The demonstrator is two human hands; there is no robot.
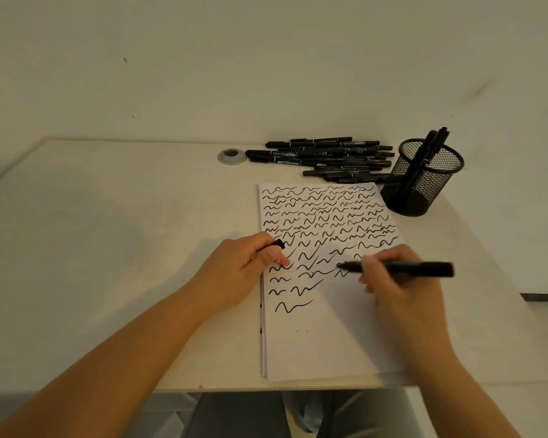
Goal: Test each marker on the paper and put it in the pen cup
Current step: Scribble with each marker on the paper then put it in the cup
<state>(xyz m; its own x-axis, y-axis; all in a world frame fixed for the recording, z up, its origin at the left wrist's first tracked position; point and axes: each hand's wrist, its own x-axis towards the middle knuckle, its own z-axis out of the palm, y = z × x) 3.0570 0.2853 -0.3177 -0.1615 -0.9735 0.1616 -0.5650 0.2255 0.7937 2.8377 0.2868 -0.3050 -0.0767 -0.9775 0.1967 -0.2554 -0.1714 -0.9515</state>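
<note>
Centrally, the desk (pixel 108 248) bears the paper (pixel 329 343), its lower half unmarked. Behind it lies the pile (pixel 323 156); the cup (pixel 424 178) stands at the paper's far right corner. Right hand (pixel 393 279) grips the marker (pixel 402 268), axis left-right, tip at the paper. Left hand (pixel 244 263) holds the cap (pixel 279 244). Cup is nearer the right hand, path apparently open.

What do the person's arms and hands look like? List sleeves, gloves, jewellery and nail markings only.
Both forearms are bare from the bottom edge of the frame up to the wrists, with no sleeves in view. The left hand and right hand wear no gloves. No rings, watch or bracelets show. The fingernails look short and unpainted.
</note>
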